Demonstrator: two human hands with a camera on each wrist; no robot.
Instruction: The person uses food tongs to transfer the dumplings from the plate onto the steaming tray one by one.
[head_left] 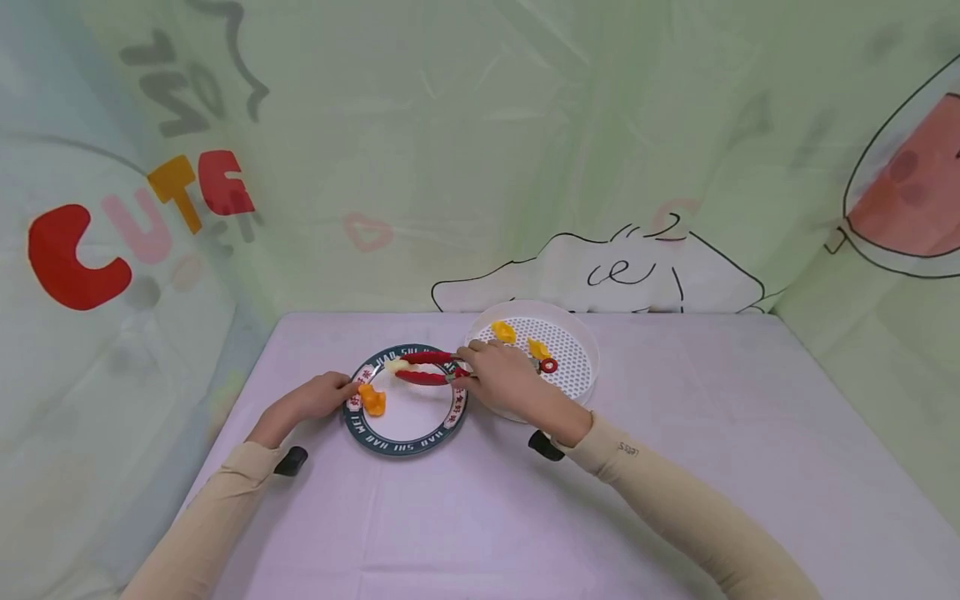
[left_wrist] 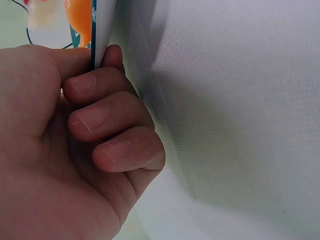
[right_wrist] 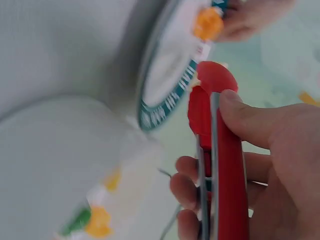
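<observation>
My left hand (head_left: 324,395) pinches the left rim of a plate (head_left: 408,425) with a dark green lettered border; in the left wrist view its thumb lies on top and the index finger underneath. An orange dumpling-shaped piece (head_left: 372,400) lies on the plate beside that hand. My right hand (head_left: 501,373) grips red tongs (right_wrist: 231,175), fingers curled around the handles. Over the plate's upper left part, the tongs' tips meet a small pale piece (head_left: 395,365). Behind the right hand stands a white round perforated tray (head_left: 573,367), partly covered by that hand.
In the perforated tray lie two yellow dumpling-shaped pieces (head_left: 503,332), and a green piece (right_wrist: 80,221) shows there in the right wrist view. A pale cloth covers the table (head_left: 465,525). Printed curtains (head_left: 450,150) stand behind and to the sides.
</observation>
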